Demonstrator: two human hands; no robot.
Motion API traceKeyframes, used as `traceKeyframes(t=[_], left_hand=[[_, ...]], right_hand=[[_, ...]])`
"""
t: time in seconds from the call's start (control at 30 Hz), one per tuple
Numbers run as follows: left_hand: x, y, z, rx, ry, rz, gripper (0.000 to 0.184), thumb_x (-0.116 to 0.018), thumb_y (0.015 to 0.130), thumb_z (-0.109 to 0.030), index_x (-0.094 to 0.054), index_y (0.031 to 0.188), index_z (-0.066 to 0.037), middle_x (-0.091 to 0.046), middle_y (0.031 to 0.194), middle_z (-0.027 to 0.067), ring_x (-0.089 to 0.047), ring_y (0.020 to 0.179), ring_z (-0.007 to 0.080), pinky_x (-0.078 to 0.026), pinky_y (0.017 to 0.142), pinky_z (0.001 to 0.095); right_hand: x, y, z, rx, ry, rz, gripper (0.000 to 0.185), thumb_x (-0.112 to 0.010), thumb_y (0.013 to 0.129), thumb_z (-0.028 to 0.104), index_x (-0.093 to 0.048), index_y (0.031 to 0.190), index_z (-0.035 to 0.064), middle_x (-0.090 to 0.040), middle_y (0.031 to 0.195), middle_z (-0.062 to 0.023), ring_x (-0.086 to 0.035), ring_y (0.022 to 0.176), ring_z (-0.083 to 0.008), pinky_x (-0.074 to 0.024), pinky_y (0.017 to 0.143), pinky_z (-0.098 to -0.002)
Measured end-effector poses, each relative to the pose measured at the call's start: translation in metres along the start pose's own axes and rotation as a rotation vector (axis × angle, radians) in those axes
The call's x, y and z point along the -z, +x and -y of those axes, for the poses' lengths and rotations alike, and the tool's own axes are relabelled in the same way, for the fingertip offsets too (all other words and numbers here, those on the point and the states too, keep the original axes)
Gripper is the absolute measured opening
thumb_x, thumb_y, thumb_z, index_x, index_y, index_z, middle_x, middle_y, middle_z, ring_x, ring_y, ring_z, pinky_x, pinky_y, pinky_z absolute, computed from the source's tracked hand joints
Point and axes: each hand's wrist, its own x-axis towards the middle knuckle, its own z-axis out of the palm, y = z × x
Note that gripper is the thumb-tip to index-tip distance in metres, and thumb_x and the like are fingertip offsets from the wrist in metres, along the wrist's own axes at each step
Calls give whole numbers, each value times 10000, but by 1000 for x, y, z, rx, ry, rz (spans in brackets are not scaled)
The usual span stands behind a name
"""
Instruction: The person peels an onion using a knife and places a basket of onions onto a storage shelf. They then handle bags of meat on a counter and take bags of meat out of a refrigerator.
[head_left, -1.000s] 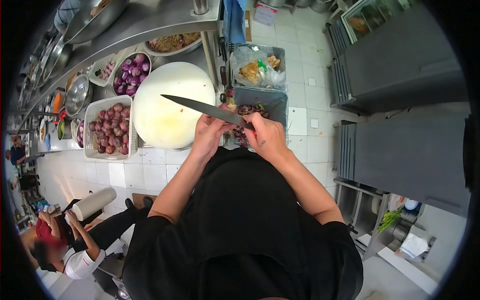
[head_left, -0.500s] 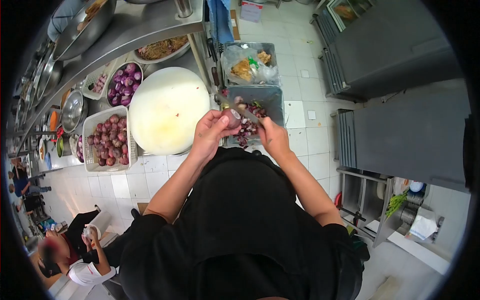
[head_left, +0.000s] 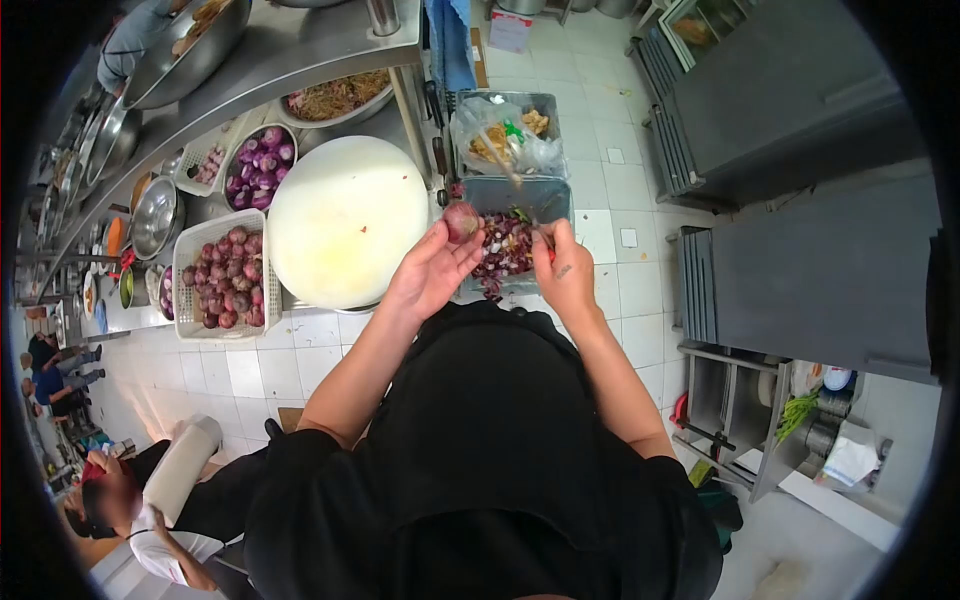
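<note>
At a scrap bin (head_left: 552, 197), left hand (head_left: 430, 270) holding an onion (head_left: 461, 221), right hand (head_left: 566, 272) gripping a knife (head_left: 515, 178).
Left fingers (head_left: 467, 257) cup the onion; best to have them snug and clear of the blurred knife.

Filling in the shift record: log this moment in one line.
left hand: holds onion | right hand: holds blurred knife | bin: onion scraps

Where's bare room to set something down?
The round white cutting board is bare except for red specks, bordered by unpeeled red onions, peeled red onions and the left hand. Crowded: around the bin of onion trimmings, where that hand holds an onion and the right hand hovers.
</note>
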Motion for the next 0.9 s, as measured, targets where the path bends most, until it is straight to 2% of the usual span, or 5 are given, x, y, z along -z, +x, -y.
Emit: traceKeyframes(t=[0.07, 0.27, 0.57, 0.73, 0.9], left_hand=[[6, 1, 3, 9, -42, -38, 413, -628, 1007, -269, -522, 1341, -49, -598, 1311, 121, -575, 1246, 276, -450, 1113, 437], [1, -12, 8, -182, 199, -74, 440, -638, 1000, -205, -481, 1359, -4, -601, 1296, 129, -587, 1236, 256, -485, 1078, 409], [8, -24, 5, -267, 371, -175, 460, -638, 996, -184, -475, 1372, 25, -629, 1271, 141, -626, 1191, 228, -500, 1047, 383], [3, -20, 10, -281, 415, -233, 367, -625, 987, -108, -525, 1308, 39, -636, 1239, 128, -645, 1146, 218, -525, 999, 384], [0, -13, 19, -264, 471, -202, 346, -628, 989, -108, -537, 1288, 41, -641, 1216, 130, -657, 1104, 217, -546, 966, 385]], right_hand=[[2, 1, 23, 63, -14, 30, 160, -658, 898, 93, -569, 1019, 38, -698, 817, -199, -689, 765, -410, -527, 654, -475], [-6, -4, 55, 345, -80, 142, 262, -736, 809, 85, -567, 1010, 65, -658, 778, -123, -671, 702, -345, -512, 603, -466], [-16, -6, 60, 445, -102, 163, 280, -738, 786, 53, -534, 977, 61, -641, 786, -125, -658, 696, -357, -499, 577, -463], [-19, -11, 43, 414, -145, 153, 274, -732, 784, 45, -540, 979, 59, -626, 778, -124, -658, 712, -357, -499, 588, -461], [-12, -21, 25, 353, -168, 120, 269, -728, 779, 35, -537, 968, 54, -625, 789, -129, -660, 729, -359, -501, 601, -466]])
